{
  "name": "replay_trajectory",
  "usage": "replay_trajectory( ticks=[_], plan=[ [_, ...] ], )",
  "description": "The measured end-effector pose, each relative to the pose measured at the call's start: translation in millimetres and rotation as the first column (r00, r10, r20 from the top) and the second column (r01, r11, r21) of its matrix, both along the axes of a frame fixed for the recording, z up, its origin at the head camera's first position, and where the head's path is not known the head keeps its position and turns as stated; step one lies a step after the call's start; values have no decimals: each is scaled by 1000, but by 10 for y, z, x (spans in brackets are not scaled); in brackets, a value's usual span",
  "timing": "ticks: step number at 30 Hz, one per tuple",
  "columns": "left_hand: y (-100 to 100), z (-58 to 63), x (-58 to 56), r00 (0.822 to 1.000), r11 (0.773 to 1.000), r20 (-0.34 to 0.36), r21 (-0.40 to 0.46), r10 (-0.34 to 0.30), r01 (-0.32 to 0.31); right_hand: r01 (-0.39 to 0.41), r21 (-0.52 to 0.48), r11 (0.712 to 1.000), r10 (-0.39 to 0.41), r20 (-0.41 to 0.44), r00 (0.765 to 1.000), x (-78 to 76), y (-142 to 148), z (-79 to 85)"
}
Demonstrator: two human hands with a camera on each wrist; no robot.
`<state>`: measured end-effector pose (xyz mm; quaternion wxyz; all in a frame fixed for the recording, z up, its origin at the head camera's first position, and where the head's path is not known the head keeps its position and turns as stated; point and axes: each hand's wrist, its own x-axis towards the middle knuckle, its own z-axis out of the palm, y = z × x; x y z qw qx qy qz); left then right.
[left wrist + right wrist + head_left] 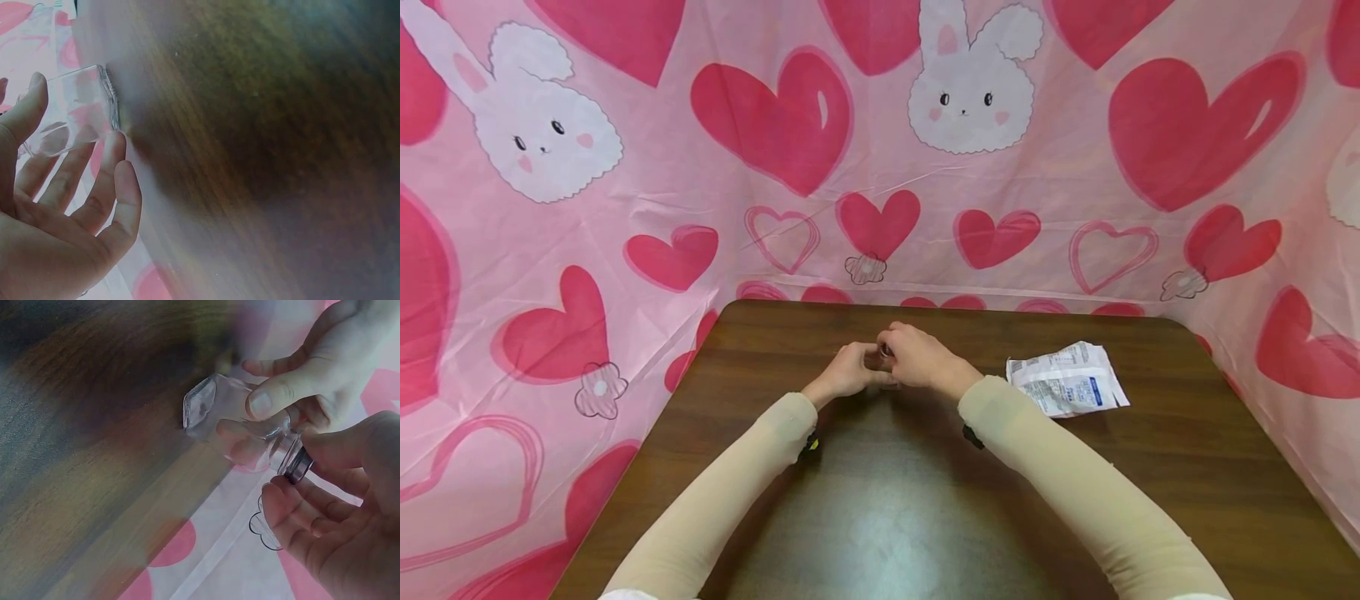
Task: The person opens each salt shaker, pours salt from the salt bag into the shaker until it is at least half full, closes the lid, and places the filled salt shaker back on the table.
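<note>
A small clear glass bottle (230,406) stands at the far part of the table, flat-sided, with a narrower neck. In the right wrist view its dark, shiny cap (300,466) sits at the neck. My left hand (847,372) holds the bottle's body between thumb and fingers; in the left wrist view the clear glass (94,103) shows between them, its base close to the wood. With thumb and fingers my right hand (919,357) pinches the cap from above. In the head view both hands mostly hide the bottle.
On the brown wooden table (865,500), to the right of my right hand, lies a crumpled white packet (1071,381) with printed labels. A pink cloth (925,179) with hearts and rabbits hangs behind the table and along its sides.
</note>
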<state>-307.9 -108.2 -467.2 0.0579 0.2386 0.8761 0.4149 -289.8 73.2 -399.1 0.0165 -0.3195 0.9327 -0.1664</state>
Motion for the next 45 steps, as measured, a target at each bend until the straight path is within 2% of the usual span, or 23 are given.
replay_trajectory(
  ticks=[8,15,20,27,38,45],
  plan=[
    [-2,5,17,1000,1000,25,14,-2,1,-2,18,1000,2,-9,1000,29,-2,9],
    [-3,3,-10,1000,1000,-13,-19,18,-18,114,46,992,-107,-130,986,42,-22,-11],
    [-3,4,-7,1000,1000,-26,-18,10,-11,164,17,986,-160,-119,980,51,-32,-46],
    [-3,-5,-10,1000,1000,13,4,6,-6,137,-24,990,-139,-104,985,29,-37,-55],
    [-7,-5,-19,1000,1000,-14,-29,2,-2,52,-61,997,-58,-94,994,16,-14,-42],
    [2,2,-11,1000,1000,-9,-18,-9,9,55,-67,996,-60,-89,994,39,2,-48]
  ],
)
